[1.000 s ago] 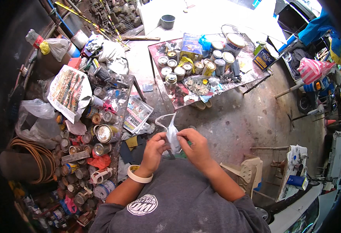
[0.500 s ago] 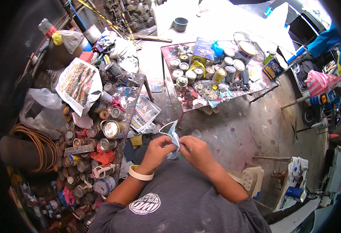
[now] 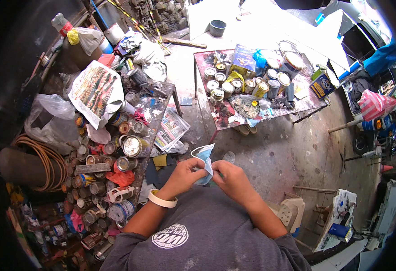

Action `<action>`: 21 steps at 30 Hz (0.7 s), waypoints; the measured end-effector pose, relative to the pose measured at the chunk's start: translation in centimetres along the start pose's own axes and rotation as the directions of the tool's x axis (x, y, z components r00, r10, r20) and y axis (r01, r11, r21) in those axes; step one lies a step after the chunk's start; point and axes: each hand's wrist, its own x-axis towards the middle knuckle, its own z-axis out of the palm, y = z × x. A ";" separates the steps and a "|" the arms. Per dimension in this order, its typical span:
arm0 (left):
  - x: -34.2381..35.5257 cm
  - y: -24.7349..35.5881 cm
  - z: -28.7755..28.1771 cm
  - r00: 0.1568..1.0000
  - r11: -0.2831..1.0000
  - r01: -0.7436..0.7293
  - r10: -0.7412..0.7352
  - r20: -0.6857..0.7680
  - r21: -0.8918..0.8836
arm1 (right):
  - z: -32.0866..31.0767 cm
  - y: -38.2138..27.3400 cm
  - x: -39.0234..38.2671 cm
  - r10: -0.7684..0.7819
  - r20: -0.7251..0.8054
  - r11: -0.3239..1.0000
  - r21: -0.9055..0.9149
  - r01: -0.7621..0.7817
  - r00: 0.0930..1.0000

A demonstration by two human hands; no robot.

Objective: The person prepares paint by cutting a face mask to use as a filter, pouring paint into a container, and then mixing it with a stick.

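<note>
A light blue disposable face mask (image 3: 205,157) is held up in front of my chest, bunched and partly folded. One white ear loop curves out beside its upper left edge. My left hand (image 3: 185,175) pinches the mask's left side between thumb and fingers. From the other side, my right hand (image 3: 232,179) grips its right edge with fingers closed. The lower part of the mask is partly hidden behind my fingers. A roll of cream masking tape (image 3: 163,198) sits around my left wrist like a bracelet.
At left, a bench (image 3: 158,118) is crowded with stacked paint cans (image 3: 133,147). Ahead stands a stained table (image 3: 220,118) with more cans and a blue rectangular tin (image 3: 243,60). Folded newspaper (image 3: 172,129) lies between them. A beige plastic chair (image 3: 290,212) stands at lower right.
The mask is opened out a little more and tilts further to the right. Both hands keep their hold, and the whole view has shifted slightly.
</note>
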 end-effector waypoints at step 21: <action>0.6 -0.2 0.7 1.000 0.999 -0.015 0.014 0.028 0.039 | -0.6 -0.2 -0.2 -0.005 -0.056 0.999 -0.038 0.003 0.998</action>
